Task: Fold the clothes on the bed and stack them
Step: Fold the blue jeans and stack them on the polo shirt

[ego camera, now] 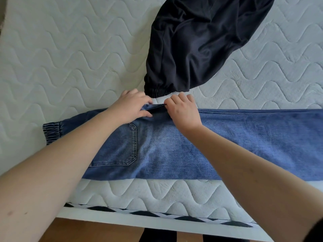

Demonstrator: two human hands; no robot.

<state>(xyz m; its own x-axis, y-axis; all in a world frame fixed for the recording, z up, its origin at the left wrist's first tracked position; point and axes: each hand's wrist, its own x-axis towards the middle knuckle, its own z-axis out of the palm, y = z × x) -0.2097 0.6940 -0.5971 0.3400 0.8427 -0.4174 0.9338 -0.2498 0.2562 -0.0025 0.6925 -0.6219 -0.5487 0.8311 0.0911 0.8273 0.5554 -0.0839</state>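
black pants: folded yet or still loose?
Still loose. The black pants lie crumpled on the mattress, creased, elastic end bunched near the jeans; both hands work the jeans instead.

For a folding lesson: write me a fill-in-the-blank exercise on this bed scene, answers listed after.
1. Both hands, left hand and right hand, pinch the far edge of the blue ____.
2. The garment lying beyond them is ____ in colour.
3. Both garments lie on a quilted white ____.
4. The jeans show a stitched back ____ under the left forearm.

Answers: jeans; black; mattress; pocket
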